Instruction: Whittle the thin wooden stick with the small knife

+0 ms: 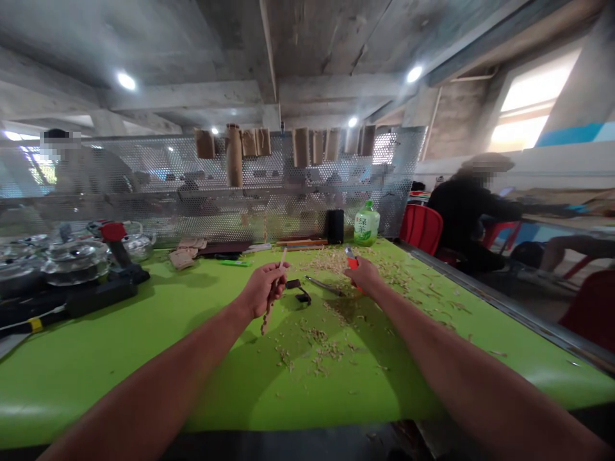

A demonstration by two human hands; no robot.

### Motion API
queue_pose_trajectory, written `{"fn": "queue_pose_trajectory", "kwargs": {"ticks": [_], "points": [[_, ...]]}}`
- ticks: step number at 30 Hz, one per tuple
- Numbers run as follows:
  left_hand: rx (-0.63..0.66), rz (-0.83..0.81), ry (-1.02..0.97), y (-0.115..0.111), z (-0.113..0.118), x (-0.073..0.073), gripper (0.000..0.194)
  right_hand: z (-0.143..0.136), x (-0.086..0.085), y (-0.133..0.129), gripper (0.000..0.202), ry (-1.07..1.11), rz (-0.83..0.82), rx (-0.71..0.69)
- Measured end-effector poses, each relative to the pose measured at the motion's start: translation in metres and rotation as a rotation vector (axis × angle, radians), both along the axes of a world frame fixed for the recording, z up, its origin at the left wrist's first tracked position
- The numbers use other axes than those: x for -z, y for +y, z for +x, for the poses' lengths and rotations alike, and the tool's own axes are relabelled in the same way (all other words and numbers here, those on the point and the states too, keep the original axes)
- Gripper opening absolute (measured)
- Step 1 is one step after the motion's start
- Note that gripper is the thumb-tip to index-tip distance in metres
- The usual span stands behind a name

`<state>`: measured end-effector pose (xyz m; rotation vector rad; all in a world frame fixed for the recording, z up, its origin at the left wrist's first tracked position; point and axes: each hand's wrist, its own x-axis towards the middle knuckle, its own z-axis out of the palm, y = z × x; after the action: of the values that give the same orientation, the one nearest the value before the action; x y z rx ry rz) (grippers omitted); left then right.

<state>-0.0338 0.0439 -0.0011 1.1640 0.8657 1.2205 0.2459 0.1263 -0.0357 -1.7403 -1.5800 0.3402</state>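
While bottle (366,225) contents look unclear, left grip (263,291) clasps stick (266,318), right grip (365,275) orange tool (353,262).

Glass teapots (75,261) stood beside a red-and-black power drill (114,233); a green-capped plastic bottle (366,225) stood before a perforated metal screen (216,214).

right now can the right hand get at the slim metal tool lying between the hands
Probably, but not freely: the slim metal tool lies close by the right hand, with its length mostly uncovered. That hand grips an orange tool, which it would likely have to put down first.
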Motion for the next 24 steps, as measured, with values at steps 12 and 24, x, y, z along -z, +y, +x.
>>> {"fn": "queue_pose_trajectory", "kwargs": {"ticks": [12, 24], "points": [[0.023, -0.017, -0.042, -0.005, 0.005, -0.001, 0.035, -0.023, -0.029, -0.028, 0.026, 0.125, 0.144, -0.18], [0.079, 0.009, -0.111, -0.016, 0.02, 0.001, 0.035, -0.081, -0.066, -0.082, 0.017, -0.303, 0.285, -0.543]]}}
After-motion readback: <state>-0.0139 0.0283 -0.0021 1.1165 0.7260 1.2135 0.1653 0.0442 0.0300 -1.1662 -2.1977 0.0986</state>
